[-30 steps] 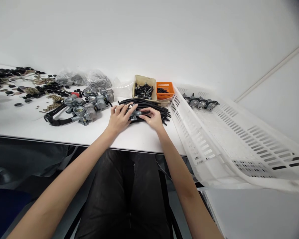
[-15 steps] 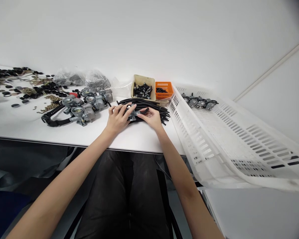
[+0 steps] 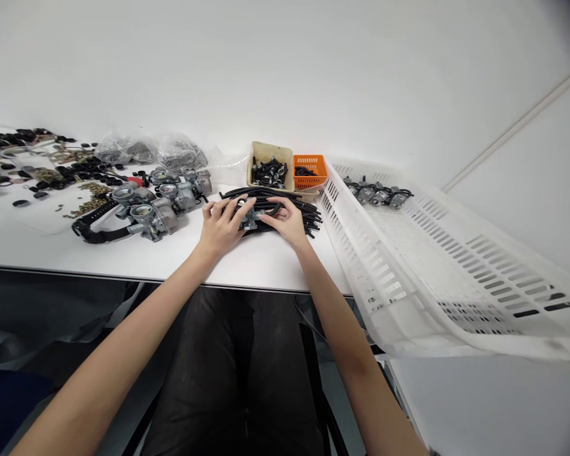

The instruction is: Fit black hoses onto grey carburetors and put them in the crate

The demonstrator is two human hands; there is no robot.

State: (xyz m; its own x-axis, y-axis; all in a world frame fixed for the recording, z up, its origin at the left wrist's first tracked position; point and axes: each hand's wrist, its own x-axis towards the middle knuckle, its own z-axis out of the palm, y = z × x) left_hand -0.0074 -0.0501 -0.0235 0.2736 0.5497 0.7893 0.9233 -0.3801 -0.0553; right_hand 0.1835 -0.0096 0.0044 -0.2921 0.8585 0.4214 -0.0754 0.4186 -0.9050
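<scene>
My left hand [image 3: 221, 229] is closed over a grey metal carburetor [image 3: 251, 220] near the front of the table, its fingers hiding much of the part. Pinched in my right hand [image 3: 287, 220] is a short black hose [image 3: 274, 210], curved, with its lower end close to the carburetor; whether the two are joined cannot be seen. Behind and beneath both hands lies a pile of black hoses [image 3: 311, 215]. More carburetors [image 3: 152, 215] stand together to the left of my left hand.
A black wristwatch [image 3: 92, 233] lies at the left, with brass pieces [image 3: 92, 201] and black caps beyond. At the back are a cream bin [image 3: 272, 151] and an orange basket [image 3: 308, 161]. A white crate [image 3: 408, 253] holding several carburetors fills the right side.
The black hose in my right hand looks more bent at its upper end. Both hands keep nearly the same place; the whole view has shifted slightly.
</scene>
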